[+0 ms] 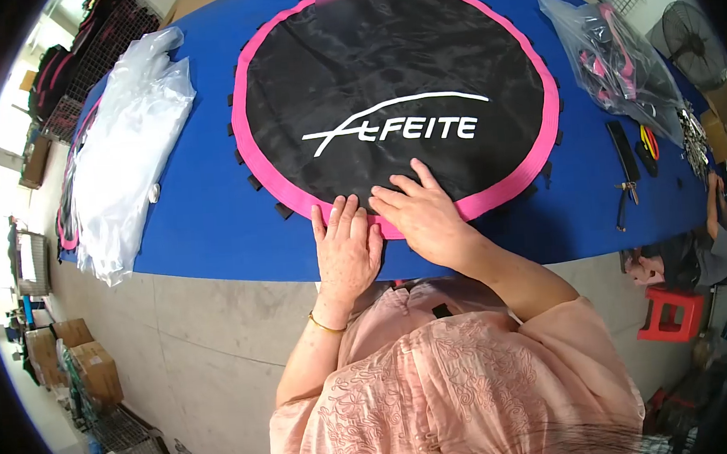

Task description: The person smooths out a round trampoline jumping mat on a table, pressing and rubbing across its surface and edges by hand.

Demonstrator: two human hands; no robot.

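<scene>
A round black trampoline mat [386, 59] with a pink border and white lettering lies flat on the blue table [205, 228]. Short black tabs stick out around its rim. My left hand [349, 244] rests on the near edge of the border, fingers stretched out and pointing away from me. To its right, my right hand [426, 216] lies flat, its fingers spread over the black fabric and the pink band. Neither hand holds anything.
Clear plastic bags [134, 149] lie on the left of the table. At the right are a bag with pink and black parts [616, 62], a black-handled tool [623, 149] and metal pieces [694, 144]. Beyond stand a fan [692, 45], a red stool [670, 315] and another person [721, 247].
</scene>
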